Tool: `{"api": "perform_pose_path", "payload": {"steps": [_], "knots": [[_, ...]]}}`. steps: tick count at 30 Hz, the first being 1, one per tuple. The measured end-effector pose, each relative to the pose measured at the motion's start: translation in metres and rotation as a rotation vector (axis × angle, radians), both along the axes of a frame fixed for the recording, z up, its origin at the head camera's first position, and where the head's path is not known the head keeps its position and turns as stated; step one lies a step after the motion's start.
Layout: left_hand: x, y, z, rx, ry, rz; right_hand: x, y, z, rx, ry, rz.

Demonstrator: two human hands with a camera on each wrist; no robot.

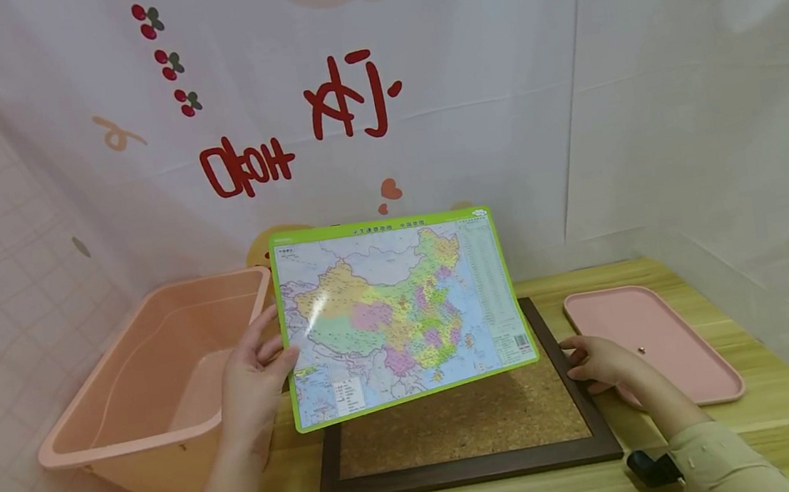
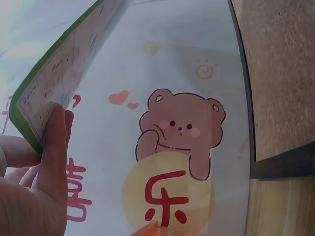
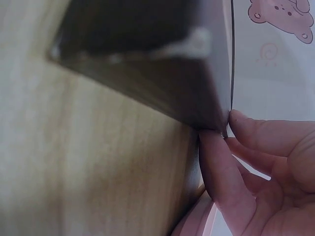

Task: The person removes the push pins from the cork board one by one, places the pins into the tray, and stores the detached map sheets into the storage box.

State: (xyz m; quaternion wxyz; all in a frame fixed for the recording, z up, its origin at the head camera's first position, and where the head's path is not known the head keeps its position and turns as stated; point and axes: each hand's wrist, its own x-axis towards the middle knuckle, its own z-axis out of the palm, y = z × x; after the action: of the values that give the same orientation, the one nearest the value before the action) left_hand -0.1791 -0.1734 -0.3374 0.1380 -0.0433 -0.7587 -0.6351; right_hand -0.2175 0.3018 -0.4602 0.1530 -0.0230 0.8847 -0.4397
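Note:
My left hand [image 1: 254,379] pinches the left edge of a thin map sheet [image 1: 404,312] with a bright green border, tilted up over the corkboard. In the left wrist view the sheet [image 2: 59,69] is seen nearly edge-on, with the thumb along its face. The corkboard [image 1: 466,429] lies on the wooden table, its dark brown frame partly hidden by the sheet. At the right side of that frame, my right hand [image 1: 604,364] grips the edge between thumb and fingers. Close up in the right wrist view, the dark frame [image 3: 197,93] meets the fingertips.
A deep pink basin [image 1: 143,449] stands at the left. To the right lies a pink tray [image 1: 645,303] with a small metallic-looking piece [image 1: 641,350] on it. Behind the table [image 1: 783,427] hangs a white printed cloth [image 1: 480,99].

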Motion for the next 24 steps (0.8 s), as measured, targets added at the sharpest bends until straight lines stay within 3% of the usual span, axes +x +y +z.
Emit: {"api": "perform_pose_path", "payload": {"steps": [7, 15, 24], "knots": [[-0.001, -0.001, 0.000, -0.019, 0.010, -0.003, 0.018, 0.009, -0.007, -0.010, -0.006, -0.039], [-0.002, -0.003, 0.000, 0.035, -0.025, -0.013, 0.035, 0.018, -0.018, -0.018, -0.006, -0.074], [-0.005, -0.006, -0.005, 0.064, -0.007, -0.042, 0.055, 0.028, -0.026, -0.020, 0.005, -0.122]]}}
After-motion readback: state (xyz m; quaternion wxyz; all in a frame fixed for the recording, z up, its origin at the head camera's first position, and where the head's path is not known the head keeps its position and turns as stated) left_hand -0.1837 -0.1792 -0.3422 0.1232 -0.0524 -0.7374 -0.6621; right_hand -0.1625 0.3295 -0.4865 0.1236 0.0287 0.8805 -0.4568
